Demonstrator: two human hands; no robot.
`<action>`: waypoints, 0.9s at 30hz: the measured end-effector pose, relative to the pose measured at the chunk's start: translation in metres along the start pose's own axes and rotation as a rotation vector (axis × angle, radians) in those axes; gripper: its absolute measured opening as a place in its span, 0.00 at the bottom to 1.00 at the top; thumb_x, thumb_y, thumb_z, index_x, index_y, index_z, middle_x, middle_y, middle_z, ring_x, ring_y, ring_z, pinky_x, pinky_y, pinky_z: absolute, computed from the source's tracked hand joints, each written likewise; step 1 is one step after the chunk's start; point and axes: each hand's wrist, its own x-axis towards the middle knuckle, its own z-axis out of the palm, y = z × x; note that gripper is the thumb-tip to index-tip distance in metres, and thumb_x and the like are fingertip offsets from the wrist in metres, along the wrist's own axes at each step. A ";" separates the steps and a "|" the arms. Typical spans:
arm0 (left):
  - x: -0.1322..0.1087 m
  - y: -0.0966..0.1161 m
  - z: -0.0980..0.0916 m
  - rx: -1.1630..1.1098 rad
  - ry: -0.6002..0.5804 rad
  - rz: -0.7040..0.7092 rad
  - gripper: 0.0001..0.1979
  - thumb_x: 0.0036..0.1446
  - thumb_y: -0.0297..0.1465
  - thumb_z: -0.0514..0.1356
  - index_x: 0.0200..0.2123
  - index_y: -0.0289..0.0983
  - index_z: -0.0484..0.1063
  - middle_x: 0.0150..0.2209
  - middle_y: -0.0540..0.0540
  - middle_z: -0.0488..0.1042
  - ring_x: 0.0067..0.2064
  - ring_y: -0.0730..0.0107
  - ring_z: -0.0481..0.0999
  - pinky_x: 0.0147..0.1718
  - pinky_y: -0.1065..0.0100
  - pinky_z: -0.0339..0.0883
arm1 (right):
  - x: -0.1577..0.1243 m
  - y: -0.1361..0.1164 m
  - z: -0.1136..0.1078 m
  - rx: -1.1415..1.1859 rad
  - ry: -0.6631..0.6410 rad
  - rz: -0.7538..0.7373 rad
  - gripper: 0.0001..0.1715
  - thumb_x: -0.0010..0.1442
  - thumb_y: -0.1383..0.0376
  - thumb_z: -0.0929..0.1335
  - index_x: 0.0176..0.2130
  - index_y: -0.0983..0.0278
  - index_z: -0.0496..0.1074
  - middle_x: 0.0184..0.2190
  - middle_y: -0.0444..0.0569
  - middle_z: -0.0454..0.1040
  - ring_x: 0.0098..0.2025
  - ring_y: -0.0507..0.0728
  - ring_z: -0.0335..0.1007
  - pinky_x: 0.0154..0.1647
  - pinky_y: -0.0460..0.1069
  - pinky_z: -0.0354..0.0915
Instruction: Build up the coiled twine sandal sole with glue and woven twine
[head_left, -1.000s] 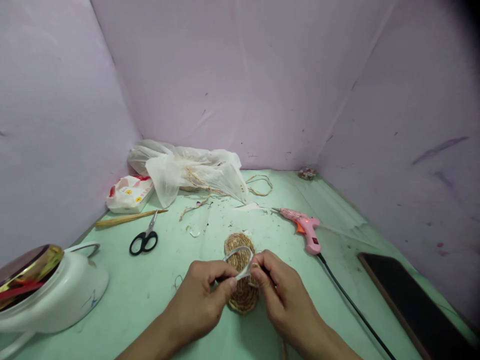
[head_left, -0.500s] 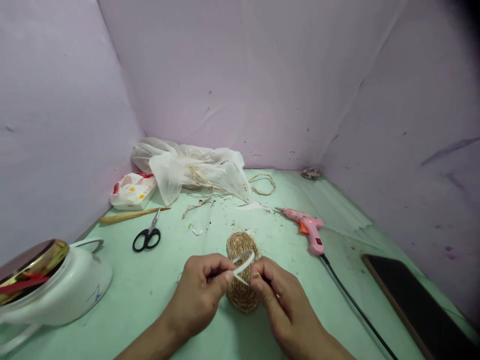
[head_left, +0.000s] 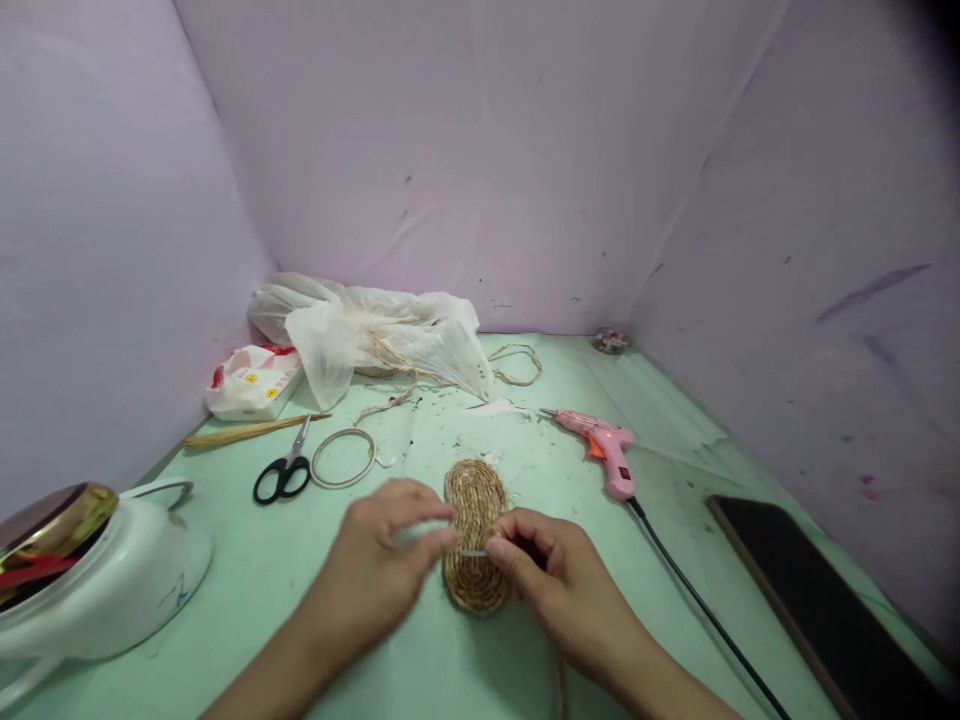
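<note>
An oval woven sole-shaped piece of coiled straw cord point(head_left: 474, 500) lies flat on the table between my hands. My right hand point(head_left: 559, 575) is closed at its right edge, thumb and forefinger pinching the end of a short, narrow white strip point(head_left: 472, 553) that crosses over the coils. My left hand point(head_left: 394, 550), slightly blurred, hovers at the left side of the straw piece with thumb and forefinger apart and nothing seen between them. A thin pale ring point(head_left: 343, 459), like a nearly used-up tape roll, rests beside black-handled scissors point(head_left: 283, 475).
On the right are a pink glue gun point(head_left: 600, 445) with a black cord and a dark phone point(head_left: 817, 610). A white pot point(head_left: 142, 580) stands at left. Behind lie a tissue pack point(head_left: 253, 385), a straw bundle point(head_left: 247, 432), a plastic bag point(head_left: 390, 325) and loose cord point(head_left: 536, 365).
The pale ring that was between my hands now lies by the scissors. My left hand has let go of it, and my right hand keeps a short white strip. The view has shifted slightly.
</note>
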 end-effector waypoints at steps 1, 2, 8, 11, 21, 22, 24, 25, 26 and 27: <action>-0.006 0.007 0.008 -0.050 -0.072 0.015 0.07 0.47 0.30 0.58 0.28 0.38 0.76 0.32 0.46 0.75 0.36 0.65 0.72 0.38 0.66 0.65 | -0.001 0.000 0.001 0.027 -0.005 0.007 0.10 0.52 0.64 0.63 0.22 0.65 0.66 0.18 0.40 0.60 0.22 0.50 0.55 0.23 0.45 0.53; -0.011 0.012 0.015 -0.073 -0.102 0.026 0.07 0.49 0.29 0.57 0.27 0.38 0.76 0.30 0.46 0.74 0.35 0.66 0.72 0.37 0.67 0.64 | -0.001 0.000 0.001 0.057 -0.007 0.015 0.09 0.51 0.64 0.64 0.23 0.65 0.67 0.18 0.41 0.61 0.22 0.50 0.55 0.23 0.45 0.54; -0.014 0.012 0.021 -0.084 -0.113 -0.048 0.07 0.48 0.26 0.55 0.20 0.37 0.69 0.25 0.49 0.70 0.31 0.69 0.69 0.33 0.68 0.62 | 0.000 -0.002 0.001 0.141 -0.017 0.031 0.07 0.49 0.65 0.67 0.24 0.65 0.74 0.19 0.42 0.66 0.23 0.50 0.59 0.24 0.45 0.57; -0.010 0.012 0.013 -0.035 -0.101 -0.068 0.07 0.47 0.26 0.56 0.19 0.37 0.67 0.24 0.49 0.69 0.30 0.69 0.68 0.32 0.68 0.61 | 0.000 -0.003 0.001 0.148 -0.052 -0.044 0.09 0.50 0.66 0.66 0.25 0.62 0.77 0.20 0.43 0.67 0.24 0.50 0.60 0.26 0.45 0.58; -0.013 0.016 0.011 0.068 -0.029 -0.023 0.08 0.48 0.29 0.55 0.18 0.37 0.66 0.23 0.50 0.70 0.30 0.68 0.68 0.33 0.67 0.59 | -0.003 -0.009 0.004 0.557 -0.114 0.330 0.11 0.41 0.63 0.73 0.28 0.66 0.76 0.16 0.40 0.67 0.15 0.45 0.59 0.12 0.40 0.53; -0.013 0.016 0.011 0.066 -0.017 -0.025 0.09 0.48 0.29 0.55 0.18 0.37 0.66 0.22 0.50 0.70 0.29 0.68 0.68 0.33 0.67 0.59 | -0.003 -0.008 0.004 0.582 -0.124 0.332 0.11 0.41 0.63 0.73 0.28 0.66 0.76 0.16 0.41 0.68 0.15 0.45 0.59 0.13 0.39 0.54; -0.014 0.017 0.011 0.061 0.001 -0.042 0.09 0.48 0.30 0.55 0.18 0.37 0.66 0.22 0.50 0.69 0.29 0.68 0.68 0.33 0.67 0.59 | -0.004 -0.007 0.003 0.614 -0.146 0.315 0.10 0.43 0.63 0.72 0.28 0.66 0.77 0.17 0.42 0.69 0.16 0.45 0.60 0.13 0.39 0.55; -0.014 0.017 0.011 0.058 0.006 -0.057 0.09 0.48 0.30 0.55 0.18 0.37 0.66 0.22 0.49 0.69 0.29 0.68 0.68 0.33 0.67 0.59 | -0.004 -0.006 0.003 0.622 -0.152 0.304 0.09 0.44 0.62 0.72 0.27 0.66 0.77 0.18 0.42 0.69 0.17 0.45 0.60 0.13 0.39 0.55; -0.014 0.018 0.011 0.056 0.006 -0.076 0.09 0.48 0.31 0.55 0.18 0.37 0.66 0.21 0.49 0.69 0.28 0.68 0.68 0.32 0.67 0.59 | -0.005 -0.005 0.004 0.624 -0.156 0.292 0.09 0.45 0.62 0.72 0.27 0.66 0.77 0.18 0.43 0.69 0.17 0.45 0.61 0.14 0.39 0.56; -0.014 0.019 0.011 0.052 0.004 -0.098 0.09 0.47 0.31 0.55 0.17 0.37 0.66 0.21 0.49 0.69 0.28 0.68 0.68 0.31 0.67 0.59 | -0.005 -0.004 0.004 0.623 -0.156 0.284 0.09 0.45 0.62 0.72 0.27 0.66 0.77 0.19 0.43 0.69 0.17 0.45 0.61 0.14 0.39 0.56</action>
